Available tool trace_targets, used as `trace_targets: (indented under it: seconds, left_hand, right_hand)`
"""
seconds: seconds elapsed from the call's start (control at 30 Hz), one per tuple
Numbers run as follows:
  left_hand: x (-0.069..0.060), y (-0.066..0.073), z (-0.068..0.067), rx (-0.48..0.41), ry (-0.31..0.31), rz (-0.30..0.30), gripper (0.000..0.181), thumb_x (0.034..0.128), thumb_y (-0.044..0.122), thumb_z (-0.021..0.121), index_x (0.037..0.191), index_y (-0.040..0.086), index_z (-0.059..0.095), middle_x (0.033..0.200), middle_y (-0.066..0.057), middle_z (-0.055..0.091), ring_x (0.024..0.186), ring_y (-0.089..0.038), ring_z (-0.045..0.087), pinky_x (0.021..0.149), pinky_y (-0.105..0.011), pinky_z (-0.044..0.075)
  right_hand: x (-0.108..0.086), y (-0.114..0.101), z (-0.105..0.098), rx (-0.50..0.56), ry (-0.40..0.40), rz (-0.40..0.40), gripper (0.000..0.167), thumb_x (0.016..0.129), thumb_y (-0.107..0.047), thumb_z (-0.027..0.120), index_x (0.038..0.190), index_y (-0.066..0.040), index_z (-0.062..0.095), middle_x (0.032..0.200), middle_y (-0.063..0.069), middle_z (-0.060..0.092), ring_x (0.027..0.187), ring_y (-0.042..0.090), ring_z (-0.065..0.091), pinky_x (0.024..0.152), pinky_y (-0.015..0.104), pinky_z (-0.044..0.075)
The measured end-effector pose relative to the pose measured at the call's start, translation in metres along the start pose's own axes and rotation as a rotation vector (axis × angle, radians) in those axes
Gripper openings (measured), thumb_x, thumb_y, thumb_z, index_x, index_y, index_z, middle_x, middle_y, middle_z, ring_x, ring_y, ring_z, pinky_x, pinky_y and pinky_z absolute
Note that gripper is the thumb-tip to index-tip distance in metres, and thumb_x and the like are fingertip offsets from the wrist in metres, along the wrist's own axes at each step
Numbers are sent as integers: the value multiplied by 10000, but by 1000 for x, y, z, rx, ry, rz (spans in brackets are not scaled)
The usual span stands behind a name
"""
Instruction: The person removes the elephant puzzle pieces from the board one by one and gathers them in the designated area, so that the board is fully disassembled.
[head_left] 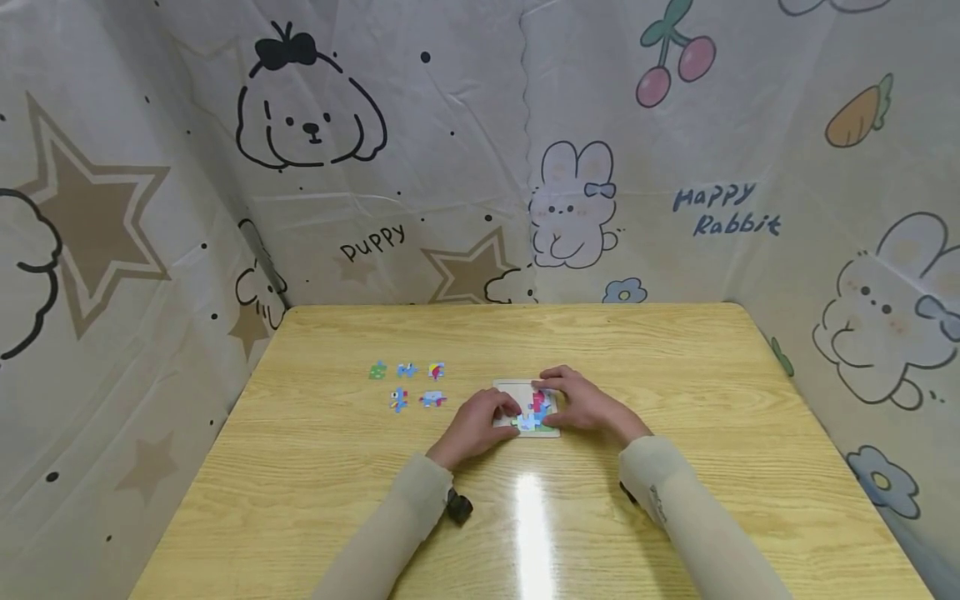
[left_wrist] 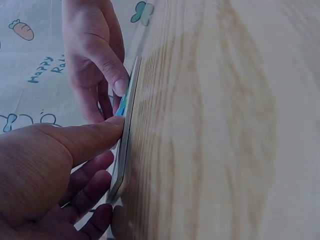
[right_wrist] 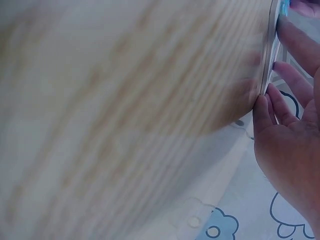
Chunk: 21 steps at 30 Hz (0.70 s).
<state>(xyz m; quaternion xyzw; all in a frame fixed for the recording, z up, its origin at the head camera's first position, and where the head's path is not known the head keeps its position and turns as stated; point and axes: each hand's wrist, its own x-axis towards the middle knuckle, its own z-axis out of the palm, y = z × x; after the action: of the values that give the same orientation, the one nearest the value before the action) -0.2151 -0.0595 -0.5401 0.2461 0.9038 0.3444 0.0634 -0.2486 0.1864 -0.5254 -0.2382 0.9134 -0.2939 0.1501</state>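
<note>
A small pale puzzle board (head_left: 517,388) lies on the table, with colourful interlocked pieces (head_left: 537,417) across its lower and right parts. My left hand (head_left: 472,427) is at its left side; the thumb (left_wrist: 102,135) touches the board's near side, and the other fingers bend loosely by its edge. From the right, my right hand (head_left: 588,406) holds the board, thumb low on the right side and fingers at the far edge. In the right wrist view, fingers (right_wrist: 282,107) of that hand touch the board's rim (right_wrist: 266,60). The fingers hide some pieces.
Loose puzzle pieces lie left of the board in two rows, among them a green one (head_left: 377,371), a red and yellow one (head_left: 437,371) and a blue one (head_left: 432,399). Behind the wooden table (head_left: 645,350) hangs a printed cloth (head_left: 450,108).
</note>
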Motion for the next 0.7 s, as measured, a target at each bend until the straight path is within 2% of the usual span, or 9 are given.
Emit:
trace_targets:
  seconds: [0.43, 0.7]
  left_hand:
    - [2, 0, 0, -74, -12, -13, 188, 918, 165, 807, 1083, 148, 719, 982, 41, 700, 881, -115, 602, 837, -270, 500]
    - [4, -3, 2, -121, 4, 18, 200, 891, 134, 830, 1067, 118, 738, 968, 19, 715, 862, -110, 635, 817, -254, 533]
  right_hand:
    - [-1, -1, -2, -9, 0, -15, 619, 927, -222, 800, 1481, -75, 567, 1573, 197, 409, 1465, 430, 369, 1190, 607, 330]
    - [-1, -1, -1, 1, -9, -1, 618, 931, -222, 795, 1488, -88, 563, 1582, 187, 398, 1470, 423, 362, 1192, 607, 329]
